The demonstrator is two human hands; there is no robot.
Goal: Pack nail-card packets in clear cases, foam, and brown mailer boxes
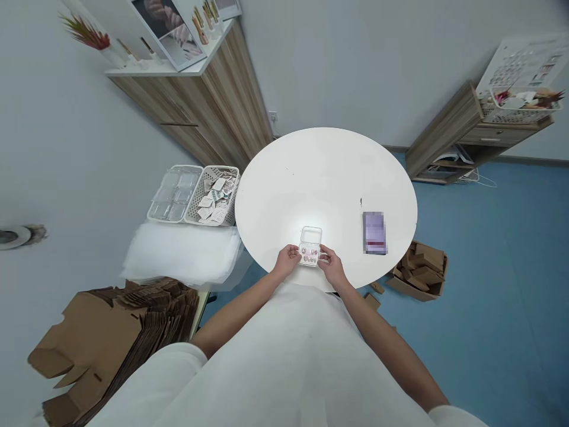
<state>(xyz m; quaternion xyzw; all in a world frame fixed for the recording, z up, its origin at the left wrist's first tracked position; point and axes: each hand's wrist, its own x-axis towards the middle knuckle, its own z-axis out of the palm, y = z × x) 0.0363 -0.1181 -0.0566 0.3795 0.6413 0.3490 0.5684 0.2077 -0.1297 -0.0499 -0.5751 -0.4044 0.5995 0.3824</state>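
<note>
A small clear plastic case lies near the front edge of the round white table, its lid tipped back away from me. Inside sit several small shiny pieces in rows, too small to name. My left hand pinches the left side of the case, thumb and fingers at its edge. On the opposite side my right hand grips the right edge in the same way. Off to the right on the tabletop is a purple rectangular item, blurred by pixels.
Left of the table stand a white basket of small cards, a basket of clear cases, white sheets and stacked flat cardboard. An open carton sits on the floor at right. A wooden cabinet rises behind.
</note>
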